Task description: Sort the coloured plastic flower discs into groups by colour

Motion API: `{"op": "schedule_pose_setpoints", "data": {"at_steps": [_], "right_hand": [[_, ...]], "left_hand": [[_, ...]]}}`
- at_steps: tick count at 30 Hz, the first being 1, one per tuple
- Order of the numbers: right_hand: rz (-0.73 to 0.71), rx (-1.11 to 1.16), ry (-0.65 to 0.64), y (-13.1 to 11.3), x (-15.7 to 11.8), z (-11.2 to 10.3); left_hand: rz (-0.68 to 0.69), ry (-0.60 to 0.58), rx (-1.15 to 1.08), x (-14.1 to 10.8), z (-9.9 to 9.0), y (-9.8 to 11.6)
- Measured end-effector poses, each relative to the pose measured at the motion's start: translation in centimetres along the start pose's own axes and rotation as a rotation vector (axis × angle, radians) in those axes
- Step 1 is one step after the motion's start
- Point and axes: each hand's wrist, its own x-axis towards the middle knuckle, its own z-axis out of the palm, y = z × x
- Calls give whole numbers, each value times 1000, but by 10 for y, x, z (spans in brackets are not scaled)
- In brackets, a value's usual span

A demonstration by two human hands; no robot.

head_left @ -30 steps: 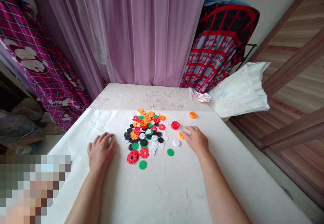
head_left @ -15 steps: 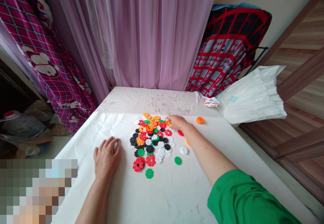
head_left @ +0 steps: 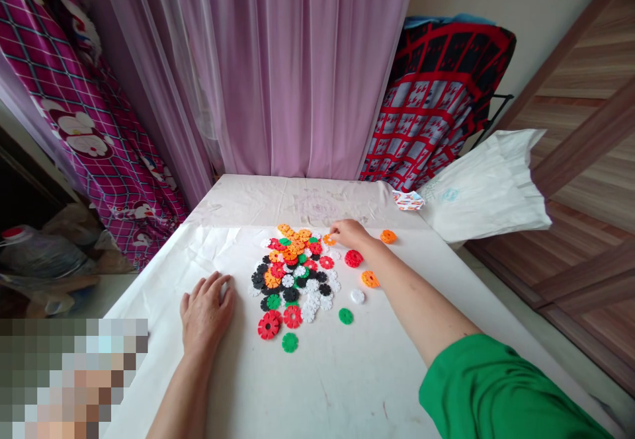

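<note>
A heap of plastic snowflake discs (head_left: 288, 280) in orange, red, black, white and green lies on the table. At its far right edge my right hand (head_left: 350, 233) is pinched, its fingertips on an orange snowflake disc (head_left: 329, 239). My left hand (head_left: 206, 310) rests on the table left of the heap, fingers bent a little and apart, the thumb set off to the side. To the right of the heap are a red disc stack (head_left: 354, 258), an orange disc stack (head_left: 370, 279), white discs (head_left: 358, 296) and a green disc (head_left: 346, 316).
Another orange disc stack (head_left: 388, 236) sits beyond my right forearm. A small patterned paper box (head_left: 408, 201) stands at the far right corner beside a white bag (head_left: 491, 188). Purple curtains (head_left: 307, 82) hang behind the white-covered table (head_left: 297, 399).
My right hand's fingers have drawn closer together at the orange disc. My right forearm has shifted, uncovering more of the red and orange stacks. My left hand stays put; the view has shifted slightly.
</note>
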Motion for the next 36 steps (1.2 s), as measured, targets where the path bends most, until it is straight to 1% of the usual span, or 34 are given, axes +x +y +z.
{"op": "schedule_pose_setpoints", "data": {"at_steps": [2,5,6,7,9,11,13,17,23,25,27,31,33,36], "right_hand": [[29,64,46,13,-15,-11],[97,223,87,42,-52,-19],[159,418,98,52,-67,-17],[218,585,108,62,-82,-14],[301,781,136,78,-108,-3],[354,865,149,88,-127,10],[370,888,147,90,-137,21],[375,825,135,86,-139,30],[415,662,175,91,-132,37],[444,549,170,93,-135,37],[450,385,154,92,-141,35],[390,39,90,80,-155,31],[350,-57,70,72,-159,29],[330,-113,58,61,-158,27]], "left_hand": [[0,7,-1,0,0,0],[8,14,-1,1,1,0],[10,13,1,1,1,0],[11,11,6,1,1,-1],[15,4,16,2,2,-1],[19,-3,23,3,1,-2],[21,-5,22,3,1,-2],[26,7,18,4,1,-3],[35,-3,28,6,2,-5],[39,-4,35,7,2,-5],[41,-11,45,7,1,-5],[36,-20,63,6,-1,-2],[35,-9,57,6,-1,-2],[30,0,35,5,0,-2]]}}
